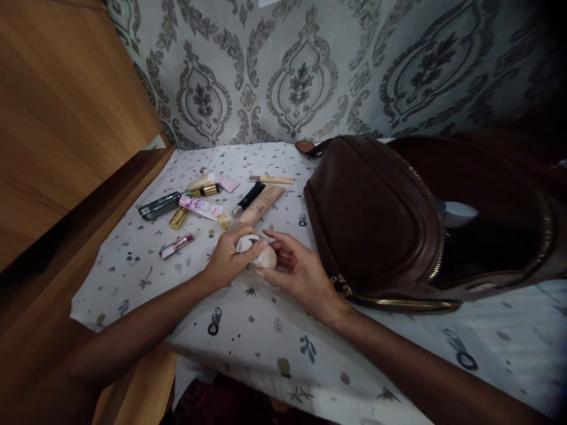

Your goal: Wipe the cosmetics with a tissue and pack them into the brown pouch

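Observation:
Both my hands meet above the patterned cloth, around a small beige round-ended container (268,258). White material, perhaps a wipe, covers its left side. My left hand (225,258) grips the white material and the container, thumb pressed along the top. From the right, my right hand (305,276) curves its fingers and thumb round the beige end. Just beyond my left hand lie a beige tube (262,205), a small gold-lidded jar (225,220) and a black tube with a silver cap (249,198). My hands hide part of the container.
A large brown zippered leather bag (367,218) lies open on the right. Several cosmetics sit at the left, including a dark bottle (159,206), a pink-and-white tube (201,207) and a lip gloss (176,246). A wooden panel (71,106) borders the left; patterned fabric (301,77) rises behind.

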Available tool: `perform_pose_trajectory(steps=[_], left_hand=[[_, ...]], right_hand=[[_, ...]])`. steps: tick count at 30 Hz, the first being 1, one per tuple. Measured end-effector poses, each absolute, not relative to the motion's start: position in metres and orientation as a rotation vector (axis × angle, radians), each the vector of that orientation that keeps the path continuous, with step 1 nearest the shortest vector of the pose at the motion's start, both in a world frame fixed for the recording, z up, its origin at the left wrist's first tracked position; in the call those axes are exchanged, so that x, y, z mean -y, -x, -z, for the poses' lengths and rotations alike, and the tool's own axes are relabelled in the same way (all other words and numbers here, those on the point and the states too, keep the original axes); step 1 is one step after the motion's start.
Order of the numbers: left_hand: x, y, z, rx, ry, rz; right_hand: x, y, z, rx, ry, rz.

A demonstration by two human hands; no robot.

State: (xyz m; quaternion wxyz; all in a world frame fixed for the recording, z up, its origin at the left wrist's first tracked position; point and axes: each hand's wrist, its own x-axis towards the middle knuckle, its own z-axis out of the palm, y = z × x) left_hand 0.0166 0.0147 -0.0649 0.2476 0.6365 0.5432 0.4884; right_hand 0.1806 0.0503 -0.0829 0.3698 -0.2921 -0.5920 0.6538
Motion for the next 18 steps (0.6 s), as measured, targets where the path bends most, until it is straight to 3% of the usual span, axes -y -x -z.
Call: perform_pose_trajectory(steps=[7,18], left_hand=[[-0.02,-0.014,0.068,-1.457,-1.355,-1.237],[-0.025,-0.01,0.076,-1.447,-1.127,-1.233]], right_hand=[[-0.046,-0.182,0.08,1.6,0.676,-1.691],[-0.049,-0.18,0.074,1.204,0.595,-2.101]])
